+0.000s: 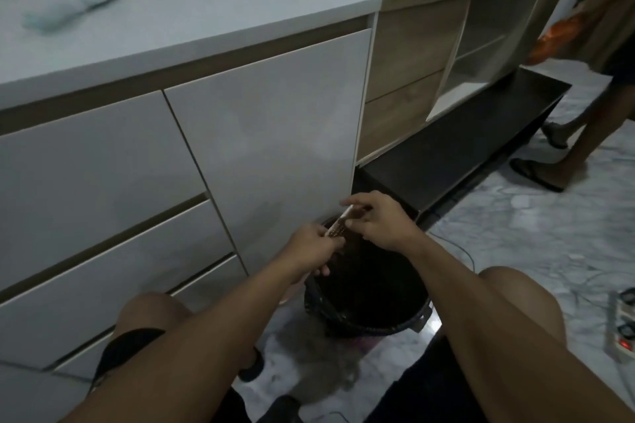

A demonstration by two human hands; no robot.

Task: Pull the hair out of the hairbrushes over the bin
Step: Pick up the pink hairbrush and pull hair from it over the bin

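Observation:
A light-coloured hairbrush (338, 225) with dark bristles is held over the black bin (367, 299), which is lined with a dark bag and stands on the floor in front of the white cabinet. My left hand (314, 247) grips the brush's lower end. My right hand (379, 220) is closed around its upper end, fingers pinched at the bristles. Any hair on the brush is too small and blurred to make out.
White cabinet (268, 134) with drawers stands right behind the bin. A low black shelf (464, 148) runs to the right. A power strip (622, 330) and cables lie on the marble floor at right. Another person's legs (584, 134) stand at far right. My knees flank the bin.

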